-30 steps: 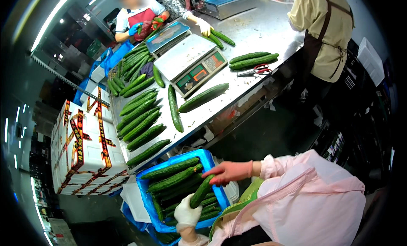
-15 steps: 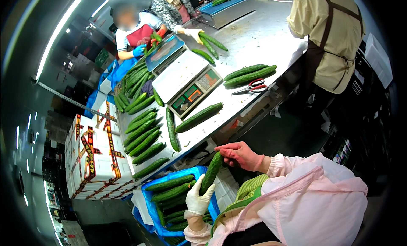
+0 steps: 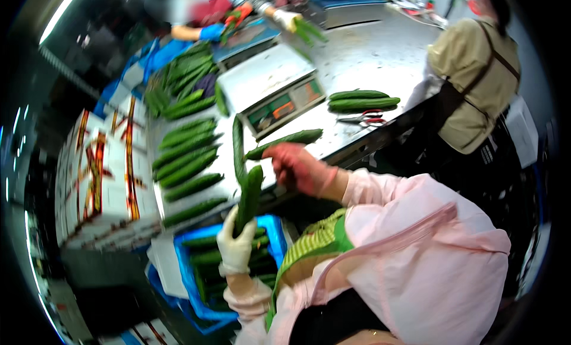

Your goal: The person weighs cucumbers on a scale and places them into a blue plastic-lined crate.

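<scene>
The white-gloved left hand (image 3: 236, 244) grasps one cucumber (image 3: 250, 193) by its lower end, above the near blue crate (image 3: 276, 238) — while the right hand (image 3: 297, 168) (red-gloved, too blurred to tell whether it grips anything) hovers to its right, before the table (image 3: 372, 62).

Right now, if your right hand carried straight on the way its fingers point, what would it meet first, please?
Probably the left end of the slanting cucumber in front of the scale; it lies just ahead of the right hand, though depth is unclear and the hand may pass above.
</scene>
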Demonstrator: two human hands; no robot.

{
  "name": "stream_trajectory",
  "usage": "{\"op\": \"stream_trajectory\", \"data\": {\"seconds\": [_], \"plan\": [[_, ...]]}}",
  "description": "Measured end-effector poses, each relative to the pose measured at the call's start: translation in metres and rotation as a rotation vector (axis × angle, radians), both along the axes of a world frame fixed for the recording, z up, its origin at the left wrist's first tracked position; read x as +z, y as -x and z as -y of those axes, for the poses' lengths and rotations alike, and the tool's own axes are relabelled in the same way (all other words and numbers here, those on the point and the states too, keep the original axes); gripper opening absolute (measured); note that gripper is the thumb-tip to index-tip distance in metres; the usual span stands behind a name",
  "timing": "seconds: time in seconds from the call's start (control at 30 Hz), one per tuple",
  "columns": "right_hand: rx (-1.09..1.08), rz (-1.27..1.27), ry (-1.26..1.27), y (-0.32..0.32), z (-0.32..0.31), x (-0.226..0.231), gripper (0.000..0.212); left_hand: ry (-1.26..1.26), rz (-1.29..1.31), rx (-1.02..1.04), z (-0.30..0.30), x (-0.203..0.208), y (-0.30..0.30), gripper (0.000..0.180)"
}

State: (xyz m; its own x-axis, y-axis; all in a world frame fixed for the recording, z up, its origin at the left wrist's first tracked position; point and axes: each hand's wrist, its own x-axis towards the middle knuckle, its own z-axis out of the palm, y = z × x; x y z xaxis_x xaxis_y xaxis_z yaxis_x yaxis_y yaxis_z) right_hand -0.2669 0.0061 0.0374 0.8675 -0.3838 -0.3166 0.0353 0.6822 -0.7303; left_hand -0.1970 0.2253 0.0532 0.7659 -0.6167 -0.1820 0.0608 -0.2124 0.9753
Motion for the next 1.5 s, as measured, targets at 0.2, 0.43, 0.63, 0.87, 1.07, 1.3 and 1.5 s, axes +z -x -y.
{"op": "stream_trajectory", "data": {"seconds": [0.2, 0.43, 0.63, 0.87, 1.07, 1.3, 1.5], "plan": [[0.341, -0.062, 0.536, -0.027, 0.005, -0.022, 0.041, 0.206, 0.189, 0.140, -0.011, -0.014, -0.051, 0.041], [0.426, 0.199, 0.518, -0.064, -0.006, -0.022, 0.035, 0.183, 0.178, 0.179, -0.022, -0.020, -0.066, 0.046], [0.321, 0.297, 0.369, -0.073, 0.010, 0.003, 0.045, 0.050, 0.247, 0.015, 0.000, -0.011, -0.068, 0.046], [0.399, 0.323, 0.488, -0.093, 0.048, 0.006, 0.032, -0.018, 0.023, 0.039, 0.024, -0.028, -0.057, 0.051], [0.339, 0.383, 0.292, -0.094, 0.085, 0.000, 0.040, -0.017, -0.080, 0.025, 0.061, -0.017, -0.065, 0.051], [0.292, 0.246, -0.137, -0.093, 0.123, 0.008, 0.036, -0.007, -0.056, -0.055, 0.111, 0.008, -0.075, 0.048], [0.214, 0.203, -0.113, -0.094, 0.144, -0.016, 0.038, -0.046, -0.004, -0.083, 0.140, 0.016, -0.085, 0.048]]}}
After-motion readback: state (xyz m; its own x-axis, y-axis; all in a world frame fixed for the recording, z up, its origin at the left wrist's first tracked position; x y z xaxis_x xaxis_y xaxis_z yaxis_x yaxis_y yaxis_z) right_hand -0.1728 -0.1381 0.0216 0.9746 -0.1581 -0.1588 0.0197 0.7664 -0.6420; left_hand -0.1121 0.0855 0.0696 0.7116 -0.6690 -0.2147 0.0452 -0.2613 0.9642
